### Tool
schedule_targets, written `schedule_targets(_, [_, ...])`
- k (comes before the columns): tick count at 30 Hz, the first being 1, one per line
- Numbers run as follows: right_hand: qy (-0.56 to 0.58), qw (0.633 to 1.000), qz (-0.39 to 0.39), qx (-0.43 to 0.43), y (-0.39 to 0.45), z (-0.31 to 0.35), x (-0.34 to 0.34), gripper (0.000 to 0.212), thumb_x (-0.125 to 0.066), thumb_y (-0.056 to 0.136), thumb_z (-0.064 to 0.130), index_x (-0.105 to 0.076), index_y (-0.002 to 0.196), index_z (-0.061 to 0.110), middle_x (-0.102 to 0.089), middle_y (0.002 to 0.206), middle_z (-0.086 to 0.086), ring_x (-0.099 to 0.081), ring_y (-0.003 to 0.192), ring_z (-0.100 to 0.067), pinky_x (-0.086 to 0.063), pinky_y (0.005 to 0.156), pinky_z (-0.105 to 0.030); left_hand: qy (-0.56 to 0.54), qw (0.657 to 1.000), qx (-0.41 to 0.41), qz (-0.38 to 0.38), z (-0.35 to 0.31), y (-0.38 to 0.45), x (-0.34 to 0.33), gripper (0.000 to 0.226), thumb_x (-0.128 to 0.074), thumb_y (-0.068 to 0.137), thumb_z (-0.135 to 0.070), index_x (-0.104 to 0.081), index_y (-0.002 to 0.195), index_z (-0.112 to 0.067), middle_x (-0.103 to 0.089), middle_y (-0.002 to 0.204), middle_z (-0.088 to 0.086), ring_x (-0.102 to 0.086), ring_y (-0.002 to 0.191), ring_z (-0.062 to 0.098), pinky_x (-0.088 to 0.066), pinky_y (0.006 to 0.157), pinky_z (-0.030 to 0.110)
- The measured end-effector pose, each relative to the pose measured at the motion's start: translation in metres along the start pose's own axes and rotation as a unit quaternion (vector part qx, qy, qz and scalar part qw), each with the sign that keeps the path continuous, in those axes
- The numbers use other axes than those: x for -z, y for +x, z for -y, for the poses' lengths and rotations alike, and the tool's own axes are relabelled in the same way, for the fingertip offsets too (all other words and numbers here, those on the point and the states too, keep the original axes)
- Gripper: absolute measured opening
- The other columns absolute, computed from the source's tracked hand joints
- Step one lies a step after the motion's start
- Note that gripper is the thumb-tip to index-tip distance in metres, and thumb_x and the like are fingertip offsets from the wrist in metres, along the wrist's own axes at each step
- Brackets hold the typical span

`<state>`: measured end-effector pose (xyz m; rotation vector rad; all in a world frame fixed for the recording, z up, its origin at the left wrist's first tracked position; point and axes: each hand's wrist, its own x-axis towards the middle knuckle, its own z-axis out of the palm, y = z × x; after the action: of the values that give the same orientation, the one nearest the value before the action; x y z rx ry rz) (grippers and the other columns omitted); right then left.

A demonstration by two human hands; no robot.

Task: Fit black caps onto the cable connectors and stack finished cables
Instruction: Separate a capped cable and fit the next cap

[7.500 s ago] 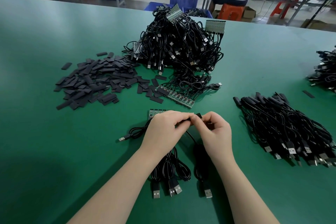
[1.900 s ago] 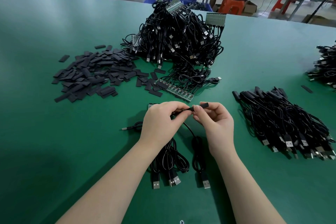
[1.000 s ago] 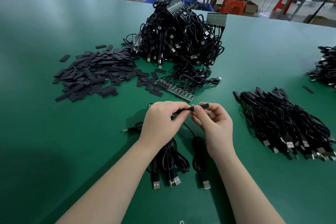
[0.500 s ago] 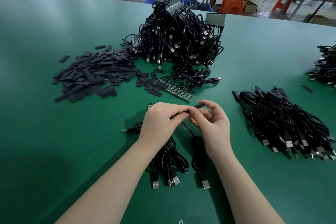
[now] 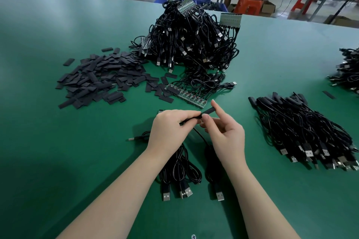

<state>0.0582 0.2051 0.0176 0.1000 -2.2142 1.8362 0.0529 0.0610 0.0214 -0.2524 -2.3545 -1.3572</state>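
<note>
Left hand (image 5: 171, 128) pinches the thin cable (image 5: 187, 121) just behind its connector end; right hand (image 5: 223, 128) holds the black cap (image 5: 208, 111) between thumb and fingers, cap looks slid onto that end, seating not certain. Cable trails near, to the few USB plugs (image 5: 184, 193) lying under the forearms. Right: stack of finished capped cables (image 5: 303, 132), sizeable. Far: big tangled pile of uncapped cables (image 5: 194, 44) with small green circuit boards (image 5: 186, 98). Far left: loose caps (image 5: 101, 79) spread on the green surface (image 5: 58, 151). Judgement: under half done, most cables left.
</note>
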Motion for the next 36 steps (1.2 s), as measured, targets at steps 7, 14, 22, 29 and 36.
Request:
schedule_targets(7, [0.016,0.999,0.022,-0.037,-0.001,0.000,-0.001,0.040,-0.068,0.093,0.021,-0.060,0.130,0.035,-0.076,0.087,0.013,-0.072,0.086,-0.005,-0.054,0.078,-0.017,-0.016,1.000,0.010,-0.008,-0.003,0.000,0.000,0.022,-0.072,0.082,-0.016,-0.078,0.099,-0.027,-0.066,0.103,-0.030,-0.067,0.087,-0.005,-0.056,0.085,0.036])
schedule_targets(14, [0.000,1.000,0.012,-0.021,0.002,0.002,0.001,0.015,-0.071,0.090,0.018,-0.075,0.077,0.020,-0.074,0.075,-0.005,-0.068,0.071,-0.020,-0.055,0.069,-0.036,0.052,0.999,0.000,0.004,-0.005,-0.001,0.000,0.035,-0.074,0.081,-0.022,-0.072,0.114,-0.032,-0.074,0.094,-0.017,-0.065,0.087,0.004,-0.052,0.086,0.036])
schedule_targets(22, [0.077,0.996,0.009,-0.038,0.001,0.008,0.001,0.024,-0.071,0.090,0.012,-0.077,0.080,0.033,-0.076,0.078,0.012,-0.067,0.072,0.001,-0.050,0.068,-0.011,0.123,0.990,-0.068,-0.010,-0.005,-0.001,0.000,0.020,-0.073,0.084,-0.018,-0.077,0.102,-0.025,-0.073,0.075,-0.007,-0.065,0.070,0.016,-0.051,0.076,0.039])
schedule_targets(29, [0.315,0.941,-0.033,-0.121,0.015,0.028,0.012,0.011,-0.067,0.088,0.024,-0.073,0.079,0.023,-0.076,0.095,-0.001,-0.069,0.090,-0.015,-0.055,0.078,-0.028,0.082,0.995,-0.058,-0.018,-0.006,0.001,0.002,0.051,-0.059,0.089,-0.051,-0.060,0.132,-0.024,-0.062,0.125,-0.015,-0.049,0.112,-0.007,-0.029,0.100,0.013])
schedule_targets(36, [-0.139,0.973,-0.185,0.028,0.064,0.030,0.073,0.013,-0.064,0.092,0.036,-0.071,0.091,0.025,-0.074,0.075,0.001,-0.066,0.066,-0.009,-0.043,0.059,-0.011,0.076,0.995,-0.057,-0.037,-0.003,0.000,-0.001,0.034,-0.048,0.098,-0.031,-0.064,0.127,-0.021,-0.066,0.121,-0.011,-0.052,0.113,0.000,-0.025,0.099,0.005])
